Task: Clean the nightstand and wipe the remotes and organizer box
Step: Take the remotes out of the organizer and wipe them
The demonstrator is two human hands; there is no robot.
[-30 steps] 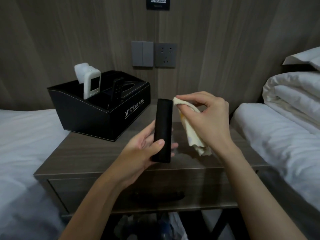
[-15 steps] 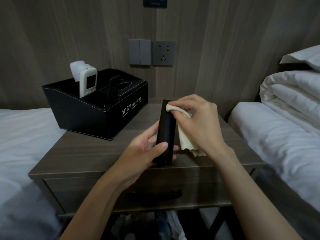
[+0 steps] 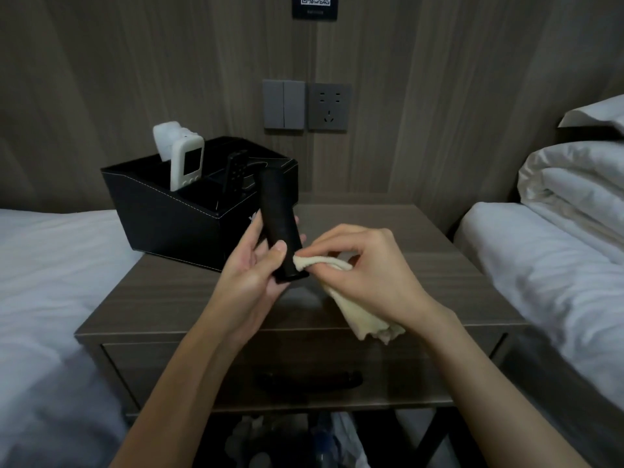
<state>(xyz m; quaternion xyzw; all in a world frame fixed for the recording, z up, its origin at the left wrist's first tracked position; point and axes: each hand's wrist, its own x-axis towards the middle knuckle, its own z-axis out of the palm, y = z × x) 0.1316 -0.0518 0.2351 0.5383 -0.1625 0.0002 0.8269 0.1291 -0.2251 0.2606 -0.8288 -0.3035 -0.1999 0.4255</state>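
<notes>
My left hand [image 3: 251, 268] grips a long black remote [image 3: 278, 217] near its lower end and holds it upright above the wooden nightstand [image 3: 388, 265]. My right hand [image 3: 364, 271] pinches a cream cloth [image 3: 358, 309] and presses its corner against the remote's lower end; the rest of the cloth hangs below my wrist. Behind the remote stands the black organizer box [image 3: 169, 224]. A white remote [image 3: 186, 165] and a small black remote [image 3: 234, 175] stick up from its compartments, with a white tissue [image 3: 167, 136] behind them.
Beds with white sheets flank the nightstand, the left bed [image 3: 44, 282] and the right bed [image 3: 557, 265] with a folded duvet [image 3: 574, 177]. A switch and socket panel [image 3: 305, 104] is on the wooden wall. The drawer has a dark handle [image 3: 309, 380].
The cloth in my right hand has slid down the black remote from its top to its lower end. The remote has tilted, its top now over the organizer box.
</notes>
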